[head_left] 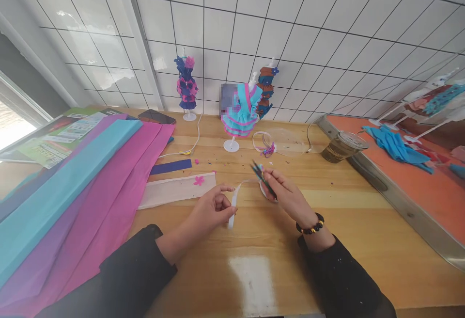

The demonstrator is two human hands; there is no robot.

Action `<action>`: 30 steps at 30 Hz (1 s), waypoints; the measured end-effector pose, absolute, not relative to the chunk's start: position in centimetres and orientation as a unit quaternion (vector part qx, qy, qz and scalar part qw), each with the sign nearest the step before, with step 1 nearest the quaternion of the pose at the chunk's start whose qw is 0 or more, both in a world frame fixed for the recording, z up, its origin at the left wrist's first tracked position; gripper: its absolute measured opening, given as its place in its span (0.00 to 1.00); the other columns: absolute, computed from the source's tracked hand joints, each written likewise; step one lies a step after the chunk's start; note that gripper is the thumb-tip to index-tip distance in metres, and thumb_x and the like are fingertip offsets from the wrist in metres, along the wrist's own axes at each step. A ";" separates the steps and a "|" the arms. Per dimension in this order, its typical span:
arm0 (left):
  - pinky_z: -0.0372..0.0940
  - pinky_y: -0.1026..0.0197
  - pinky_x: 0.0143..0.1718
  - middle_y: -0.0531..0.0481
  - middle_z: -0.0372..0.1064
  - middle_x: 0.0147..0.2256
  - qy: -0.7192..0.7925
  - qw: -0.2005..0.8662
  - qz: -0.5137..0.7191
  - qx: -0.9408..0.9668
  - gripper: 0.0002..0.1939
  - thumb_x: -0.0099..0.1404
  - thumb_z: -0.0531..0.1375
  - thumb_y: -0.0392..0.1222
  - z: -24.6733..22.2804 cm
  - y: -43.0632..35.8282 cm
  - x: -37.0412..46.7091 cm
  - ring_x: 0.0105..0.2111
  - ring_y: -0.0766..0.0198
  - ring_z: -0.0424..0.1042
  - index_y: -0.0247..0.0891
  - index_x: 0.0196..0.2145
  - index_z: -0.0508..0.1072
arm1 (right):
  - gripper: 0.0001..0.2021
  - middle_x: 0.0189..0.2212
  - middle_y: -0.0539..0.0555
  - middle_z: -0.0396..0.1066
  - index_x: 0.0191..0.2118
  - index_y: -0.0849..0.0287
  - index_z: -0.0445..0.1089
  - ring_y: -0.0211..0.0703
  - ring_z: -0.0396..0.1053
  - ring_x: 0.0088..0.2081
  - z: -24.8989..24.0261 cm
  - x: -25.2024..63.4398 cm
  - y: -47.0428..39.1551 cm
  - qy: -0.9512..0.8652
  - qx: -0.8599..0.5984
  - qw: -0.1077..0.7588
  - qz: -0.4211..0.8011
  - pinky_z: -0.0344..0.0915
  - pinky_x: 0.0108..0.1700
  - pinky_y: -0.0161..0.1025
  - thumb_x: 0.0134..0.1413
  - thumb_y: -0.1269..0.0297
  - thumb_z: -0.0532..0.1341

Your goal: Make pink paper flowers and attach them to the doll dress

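Between thumb and fingers, my left hand (212,207) pinches a narrow white strip of tape (233,206), whose end hangs down over the table. The strip curves away to the right, toward a tape roll (264,192) partly covered by my right hand. Held in my right hand (289,195) are small dark scissors (257,169), their blurred tips pointing up and left. Left of my hands lies a pale paper strip (170,192) with a pink paper flower (199,181) on it.
Pink, purple and blue paper sheets (105,177) cover the left side. Small mannequins in paper dresses, one turquoise and pink (241,114), stand by the tiled wall. A lidded cup (343,147) leans near the orange tray (410,177) at right. A cable (198,136) runs behind.
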State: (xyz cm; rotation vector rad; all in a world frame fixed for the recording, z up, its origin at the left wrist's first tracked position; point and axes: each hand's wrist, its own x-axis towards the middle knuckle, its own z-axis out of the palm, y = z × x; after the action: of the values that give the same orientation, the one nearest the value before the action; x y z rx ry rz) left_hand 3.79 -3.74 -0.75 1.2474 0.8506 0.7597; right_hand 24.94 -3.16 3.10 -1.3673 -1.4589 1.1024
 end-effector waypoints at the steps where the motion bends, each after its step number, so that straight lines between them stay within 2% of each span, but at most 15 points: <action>1: 0.60 0.66 0.23 0.57 0.63 0.22 0.382 0.653 0.344 0.557 0.22 0.55 0.61 0.42 -0.9 -3.7 3.8 0.19 0.70 0.64 0.36 0.46 0.60 | 0.16 0.18 0.45 0.56 0.34 0.58 0.65 0.33 0.53 0.19 3.4 24.8 -3.5 -0.620 -0.540 0.369 0.433 0.52 0.22 0.33 0.56 0.50 0.51; 5: 0.60 0.65 0.25 0.56 0.64 0.23 0.413 0.600 0.348 0.590 0.21 0.57 0.58 0.41 -1.0 -3.4 3.6 0.20 0.69 0.64 0.36 0.48 0.59 | 0.17 0.26 0.49 0.64 0.34 0.58 0.70 0.35 0.58 0.26 4.0 24.6 -4.1 -0.730 -0.517 0.230 0.384 0.54 0.28 0.33 0.55 0.50 0.52; 8: 0.60 0.65 0.27 0.56 0.64 0.24 0.422 0.556 0.341 0.630 0.21 0.58 0.57 0.41 -0.8 -3.5 3.4 0.22 0.69 0.65 0.37 0.49 0.60 | 0.18 0.25 0.48 0.64 0.33 0.59 0.70 0.35 0.57 0.26 4.1 24.8 -4.1 -0.751 -0.522 0.185 0.360 0.54 0.28 0.33 0.56 0.50 0.51; 12: 0.60 0.64 0.30 0.55 0.65 0.25 0.412 0.480 0.323 0.704 0.19 0.60 0.54 0.40 -0.6 -3.9 3.3 0.25 0.67 0.65 0.40 0.50 0.60 | 0.19 0.23 0.48 0.63 0.30 0.59 0.70 0.35 0.57 0.25 4.4 24.7 -4.3 -0.767 -0.516 0.176 0.338 0.53 0.27 0.33 0.58 0.51 0.49; 20: 0.60 0.65 0.32 0.54 0.66 0.27 0.401 0.374 0.284 0.786 0.18 0.61 0.52 0.37 -0.5 -4.0 3.1 0.26 0.68 0.64 0.42 0.50 0.62 | 0.18 0.24 0.50 0.68 0.31 0.58 0.70 0.37 0.62 0.26 5.1 24.3 -4.8 -0.787 -0.494 0.156 0.334 0.56 0.29 0.34 0.59 0.52 0.49; 30: 0.61 0.66 0.31 0.55 0.64 0.26 0.385 0.428 0.264 0.774 0.18 0.61 0.53 0.39 -0.8 -4.2 3.1 0.26 0.68 0.64 0.42 0.50 0.62 | 0.18 0.23 0.50 0.69 0.30 0.58 0.71 0.37 0.62 0.26 5.3 24.4 -5.1 -0.790 -0.502 0.140 0.323 0.54 0.29 0.33 0.59 0.54 0.50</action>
State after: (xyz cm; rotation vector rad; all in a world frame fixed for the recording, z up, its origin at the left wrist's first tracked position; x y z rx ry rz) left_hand 3.10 -4.20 -0.84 1.9319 0.9625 0.6587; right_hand 24.35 -5.10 5.30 -1.4493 -2.2827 0.9327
